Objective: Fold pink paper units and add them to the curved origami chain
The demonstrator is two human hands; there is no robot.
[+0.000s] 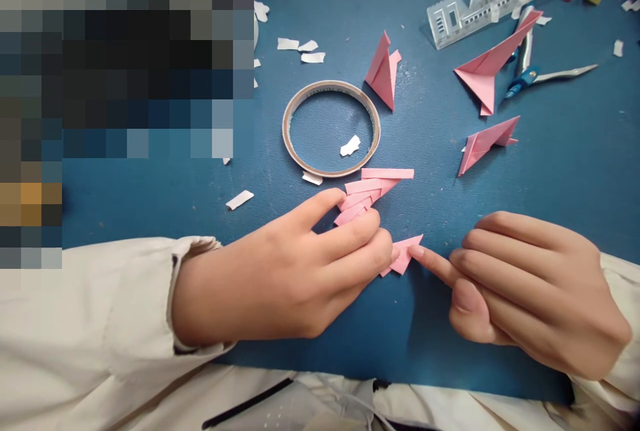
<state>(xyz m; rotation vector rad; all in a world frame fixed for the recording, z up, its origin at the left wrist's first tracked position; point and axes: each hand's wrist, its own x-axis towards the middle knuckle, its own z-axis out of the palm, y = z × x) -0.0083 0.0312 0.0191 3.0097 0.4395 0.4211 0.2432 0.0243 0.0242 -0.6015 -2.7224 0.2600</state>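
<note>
My left hand [310, 264] is closed on a stack of folded pink paper pieces [370, 192], pinched between its fingers. A smaller folded pink piece [406, 256] lies just below the stack, touched on its left side by my left fingertips. The outstretched index fingertip of my right hand [530, 284] touches its right side; the other fingers there are curled in, and nothing shows inside them. Beyond the stack, a tape roll ring [287, 127] lies flat around a white paper scrap [351, 145].
More folded pink pieces [384, 74] lie beyond my hands, some at the right. Scissors or pliers with blue parts [524, 81] and a clear ruler [480, 11] are at the upper right. White paper scraps [240, 200] are scattered over the blue table [310, 364].
</note>
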